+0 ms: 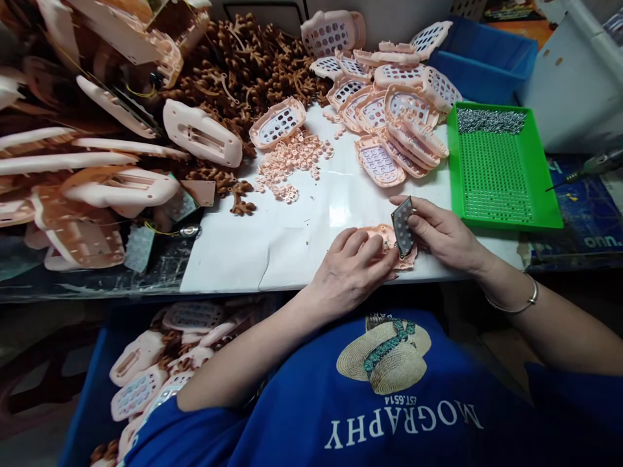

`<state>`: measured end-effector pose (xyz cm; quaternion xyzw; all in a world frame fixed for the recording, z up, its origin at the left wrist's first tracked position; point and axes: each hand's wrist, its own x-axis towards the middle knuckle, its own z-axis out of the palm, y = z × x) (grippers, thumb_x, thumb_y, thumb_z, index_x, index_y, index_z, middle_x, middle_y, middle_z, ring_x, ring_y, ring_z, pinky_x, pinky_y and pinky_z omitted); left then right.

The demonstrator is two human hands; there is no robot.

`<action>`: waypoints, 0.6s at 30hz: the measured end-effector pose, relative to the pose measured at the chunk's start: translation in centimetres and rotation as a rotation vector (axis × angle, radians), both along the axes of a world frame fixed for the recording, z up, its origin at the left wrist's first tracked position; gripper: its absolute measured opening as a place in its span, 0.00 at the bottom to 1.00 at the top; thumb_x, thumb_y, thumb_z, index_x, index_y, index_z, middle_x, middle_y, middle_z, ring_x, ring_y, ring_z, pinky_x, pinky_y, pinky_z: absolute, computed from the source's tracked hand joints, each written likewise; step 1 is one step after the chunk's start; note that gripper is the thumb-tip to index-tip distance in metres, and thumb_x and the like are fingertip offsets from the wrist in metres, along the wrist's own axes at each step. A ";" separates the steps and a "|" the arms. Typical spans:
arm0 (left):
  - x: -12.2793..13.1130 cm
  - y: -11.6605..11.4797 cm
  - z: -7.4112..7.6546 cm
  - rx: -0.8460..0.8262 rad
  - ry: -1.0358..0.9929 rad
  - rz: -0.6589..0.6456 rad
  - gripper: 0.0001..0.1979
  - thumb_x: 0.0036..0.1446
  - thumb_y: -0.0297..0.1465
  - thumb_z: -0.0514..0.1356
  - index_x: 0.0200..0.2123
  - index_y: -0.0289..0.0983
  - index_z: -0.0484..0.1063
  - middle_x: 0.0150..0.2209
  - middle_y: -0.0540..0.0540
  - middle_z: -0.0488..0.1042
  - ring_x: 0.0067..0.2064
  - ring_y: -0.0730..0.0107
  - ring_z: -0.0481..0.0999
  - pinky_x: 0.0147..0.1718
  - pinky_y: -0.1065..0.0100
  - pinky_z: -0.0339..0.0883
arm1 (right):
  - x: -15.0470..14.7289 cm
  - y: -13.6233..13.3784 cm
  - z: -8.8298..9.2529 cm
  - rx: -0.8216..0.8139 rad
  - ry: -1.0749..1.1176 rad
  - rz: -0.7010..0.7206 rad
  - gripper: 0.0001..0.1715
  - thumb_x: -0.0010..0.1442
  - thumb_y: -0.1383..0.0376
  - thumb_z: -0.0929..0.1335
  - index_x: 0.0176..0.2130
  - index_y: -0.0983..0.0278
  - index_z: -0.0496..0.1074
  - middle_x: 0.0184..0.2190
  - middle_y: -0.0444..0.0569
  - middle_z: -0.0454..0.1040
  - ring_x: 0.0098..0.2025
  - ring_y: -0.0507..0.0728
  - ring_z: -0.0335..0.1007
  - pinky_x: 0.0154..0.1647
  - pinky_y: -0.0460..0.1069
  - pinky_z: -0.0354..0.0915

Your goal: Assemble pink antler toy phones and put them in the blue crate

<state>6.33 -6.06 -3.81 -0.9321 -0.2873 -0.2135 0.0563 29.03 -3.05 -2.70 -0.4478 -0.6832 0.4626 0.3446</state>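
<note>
My right hand [445, 237] pinches a small grey keypad board [403, 227] with pale round dots, held tilted on edge. Under it, at the table's front edge, lies a pink plastic shell [382, 231], its open inside facing up. My left hand [353, 266] rests over the shell's left and front part with curled fingers on it, hiding much of it. The board's lower end is close to my left fingertips; whether they touch I cannot tell.
Small pink pieces [292, 159] lie behind, near brown branched parts [243, 65]. Pink shells with perforated faces [389, 97] are piled at the back. A green tray [506, 224] holds screws [491, 122]; a screwdriver [591, 165] is at right. More shells [141, 357] fill a blue bin below left.
</note>
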 end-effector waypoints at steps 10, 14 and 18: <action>0.2 0.1 -0.1 0.038 -0.036 -0.011 0.13 0.65 0.37 0.58 0.48 0.37 0.71 0.43 0.41 0.73 0.49 0.58 0.71 0.52 0.55 0.69 | -0.4 0.1 0.8 0.118 -0.144 0.069 0.27 0.69 0.55 0.61 0.64 0.61 0.66 0.52 0.49 0.78 0.49 0.56 0.75 0.54 0.53 0.70; 0.2 0.1 -0.1 0.040 -0.048 -0.013 0.13 0.64 0.37 0.60 0.48 0.36 0.72 0.43 0.40 0.74 0.49 0.57 0.71 0.51 0.55 0.70 | -0.7 0.3 1.0 0.091 -0.167 0.057 0.27 0.69 0.56 0.61 0.63 0.61 0.67 0.51 0.49 0.79 0.48 0.57 0.76 0.53 0.52 0.71; 0.2 0.1 -0.1 0.022 -0.054 -0.010 0.12 0.64 0.37 0.59 0.46 0.37 0.73 0.43 0.41 0.73 0.48 0.57 0.70 0.50 0.56 0.70 | -1.0 0.5 1.4 0.127 -0.247 0.086 0.26 0.69 0.59 0.60 0.63 0.63 0.66 0.48 0.49 0.80 0.43 0.55 0.77 0.49 0.50 0.71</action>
